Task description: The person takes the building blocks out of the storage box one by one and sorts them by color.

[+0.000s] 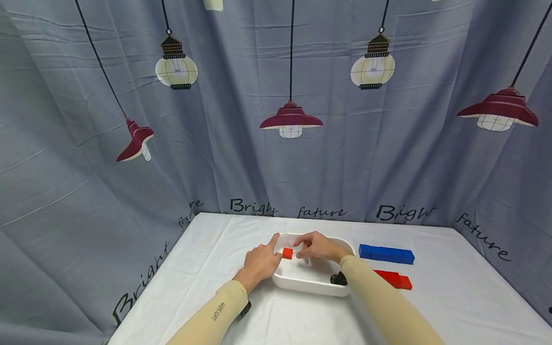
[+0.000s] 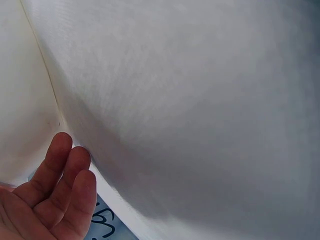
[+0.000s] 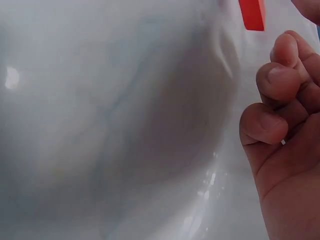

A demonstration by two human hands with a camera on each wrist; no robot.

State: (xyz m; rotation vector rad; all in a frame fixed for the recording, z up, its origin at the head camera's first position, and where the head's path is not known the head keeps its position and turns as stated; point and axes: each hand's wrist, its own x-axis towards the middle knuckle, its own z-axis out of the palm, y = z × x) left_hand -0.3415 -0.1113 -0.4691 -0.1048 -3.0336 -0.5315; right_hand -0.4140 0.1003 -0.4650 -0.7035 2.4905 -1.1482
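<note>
A white tub [image 1: 308, 286] stands on the table, with a small red block [image 1: 287, 253] inside it near the left end. My left hand [image 1: 260, 261] holds the tub's left side, its thumb over the rim beside the block and its index finger pointing along the rim. The left wrist view shows its other fingers [image 2: 82, 192] along the outside wall. Over the tub's far part is my right hand [image 1: 320, 247], fingers bent, thumb and index apart with nothing between them. In the right wrist view the red block shows just beyond those fingertips.
A long blue bar of blocks [image 1: 385, 254] lies right of the tub. Nearer, flat red pieces [image 1: 393, 279] are partly covered by the right sleeve [image 1: 379, 299]. A patterned grey curtain [image 1: 327, 182] hangs behind the white-covered table [image 1: 448, 278].
</note>
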